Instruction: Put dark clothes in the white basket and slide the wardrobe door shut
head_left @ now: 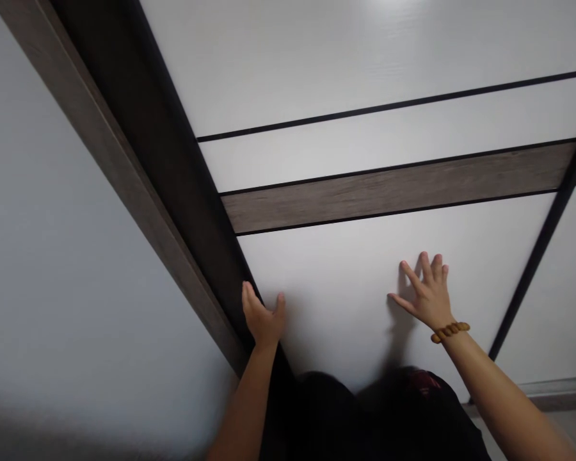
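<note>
A white sliding door (326, 275) with a wood-grain band (393, 189) and thin dark strips fills most of the head view. My right hand (427, 294) lies against its lower white panel, fingers spread, with a brown beaded bracelet (450, 331) at the wrist. At the door's dark left edge is my left hand (263, 317). Its fingers stretch along that edge and its thumb stands apart, in front of the white panel. How firmly the left fingers touch the edge cannot be made out.
Left of the door runs a dark gap (144, 147), bordered by a wood-grain frame (100, 134). A plain pale wall (52, 256) lies beyond it. Another white door panel (557, 307) stands at the right, above a floor track (557, 387). My dark-clothed legs (379, 422) are close to the door.
</note>
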Demonstrator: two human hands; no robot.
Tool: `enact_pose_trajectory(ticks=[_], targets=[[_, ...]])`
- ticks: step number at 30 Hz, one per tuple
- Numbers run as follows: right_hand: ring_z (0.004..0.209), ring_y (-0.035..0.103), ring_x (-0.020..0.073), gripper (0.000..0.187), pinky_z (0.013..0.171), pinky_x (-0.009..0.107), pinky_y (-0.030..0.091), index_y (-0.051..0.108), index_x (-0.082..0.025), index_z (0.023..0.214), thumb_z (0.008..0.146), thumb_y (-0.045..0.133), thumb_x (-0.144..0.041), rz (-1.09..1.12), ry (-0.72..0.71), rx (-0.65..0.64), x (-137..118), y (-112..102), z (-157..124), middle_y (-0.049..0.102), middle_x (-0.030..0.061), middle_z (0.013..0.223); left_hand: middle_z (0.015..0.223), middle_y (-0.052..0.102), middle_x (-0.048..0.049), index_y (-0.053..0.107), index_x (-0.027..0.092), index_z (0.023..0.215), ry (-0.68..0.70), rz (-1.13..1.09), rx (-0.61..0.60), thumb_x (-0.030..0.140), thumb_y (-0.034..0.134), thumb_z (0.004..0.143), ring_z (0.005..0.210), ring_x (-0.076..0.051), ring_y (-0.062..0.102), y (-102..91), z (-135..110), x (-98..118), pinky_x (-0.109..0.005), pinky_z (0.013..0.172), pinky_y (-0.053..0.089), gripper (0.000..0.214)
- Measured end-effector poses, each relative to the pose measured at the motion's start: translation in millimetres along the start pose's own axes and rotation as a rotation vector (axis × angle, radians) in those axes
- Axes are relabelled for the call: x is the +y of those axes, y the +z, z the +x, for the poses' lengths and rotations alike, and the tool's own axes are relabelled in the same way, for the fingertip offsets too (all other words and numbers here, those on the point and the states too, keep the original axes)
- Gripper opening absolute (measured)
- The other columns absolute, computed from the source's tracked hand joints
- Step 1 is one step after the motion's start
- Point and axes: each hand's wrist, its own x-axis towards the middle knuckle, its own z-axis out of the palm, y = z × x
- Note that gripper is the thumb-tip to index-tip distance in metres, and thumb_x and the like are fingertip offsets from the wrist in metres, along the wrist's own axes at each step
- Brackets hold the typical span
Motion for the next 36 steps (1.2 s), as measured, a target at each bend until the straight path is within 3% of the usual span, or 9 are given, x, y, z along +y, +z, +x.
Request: enact_pose_trajectory(ticks=[5, 10, 15, 20, 26, 31, 36], targets=[[0.157, 0.018, 0.0295, 0.083, 0.119, 0.051, 0.036, 0.058, -0.028, 0.135, 0.073, 0.046, -0.082, 0.034, 0.032, 0.117, -25.9, -9.0, -1.9, 0.020, 0.0098, 0.154, 0.149, 0.040, -0.0265, 0.039, 0.002, 0.152, 0.022, -0.012, 0.037, 0.045, 0.064, 0.092, 0.140, -0.035, 0.040, 6.6, -8.5, 4.8, -0.048, 0.117, 0.035, 0.078], [0.155, 0.026, 0.0233, 0.067, 0.126, 0.039, 0.035, 0.058, -0.039, 0.131, 0.073, 0.054, -0.072, 0.068, -0.090, 0.139, -93.4, -33.1, 8.7, 0.025, 0.0030, 0.153, 0.147, 0.042, -0.0243, 0.038, 0.008, 0.153, 0.038, -0.066, 0.025, 0.039, 0.068, 0.090, 0.136, -0.034, 0.044, 5.8, -11.8, 2.0, -0.050, 0.112, 0.041, 0.076], [0.155, 0.026, 0.0235, 0.066, 0.128, 0.039, 0.028, 0.053, -0.045, 0.135, 0.074, 0.054, -0.071, 0.089, -0.152, 0.106, -160.5, -46.8, 17.9, 0.025, 0.0009, 0.153, 0.143, 0.049, -0.0172, 0.045, 0.015, 0.149, 0.148, -0.192, -0.005, 0.025, 0.064, 0.092, 0.134, -0.023, 0.049, -2.3, -10.2, -14.4, -0.038, 0.112, 0.044, 0.060], [0.154, 0.026, 0.0249, 0.069, 0.126, 0.040, 0.029, 0.048, -0.046, 0.139, 0.075, 0.053, -0.070, 0.082, -0.155, 0.088, -207.1, -50.3, 18.6, 0.023, 0.0009, 0.154, 0.148, 0.049, -0.0136, 0.046, 0.022, 0.150, 0.178, -0.378, -0.127, 0.017, 0.058, 0.094, 0.135, -0.021, 0.050, -14.3, -8.5, -27.9, -0.037, 0.112, 0.046, 0.057], [0.155, 0.023, 0.0255, 0.069, 0.125, 0.039, 0.031, 0.048, -0.044, 0.140, 0.075, 0.055, -0.066, 0.122, -0.145, 0.076, -258.6, -57.0, 18.5, 0.023, 0.0019, 0.154, 0.143, 0.054, -0.0094, 0.042, 0.029, 0.151, 0.128, -0.777, -0.293, 0.003, 0.049, 0.089, 0.128, -0.018, 0.057, -17.7, -10.1, -45.4, -0.032, 0.098, 0.057, 0.067], [0.156, 0.016, 0.0268, 0.078, 0.128, 0.040, 0.023, 0.040, -0.044, 0.147, 0.076, 0.051, -0.073, 0.130, -0.105, 0.040, -299.7, -50.4, 18.1, 0.019, 0.0031, 0.155, 0.140, 0.056, -0.0095, 0.038, 0.028, 0.153, 0.125, -0.874, -0.437, 0.005, 0.052, 0.085, 0.127, -0.019, 0.057, -25.8, -16.6, -58.2, -0.032, 0.095, 0.058, 0.073], [0.157, 0.006, 0.0276, 0.076, 0.131, 0.046, 0.016, 0.040, -0.040, 0.148, 0.079, 0.047, -0.072, 0.142, -0.033, -0.024, -310.0, -28.4, 10.0, 0.014, 0.0033, 0.156, 0.137, 0.057, -0.0093, 0.046, 0.020, 0.145, 0.178, -0.633, -0.492, 0.010, 0.056, 0.083, 0.126, -0.019, 0.055, -32.7, -24.7, -85.7, -0.038, 0.105, 0.051, 0.063]])
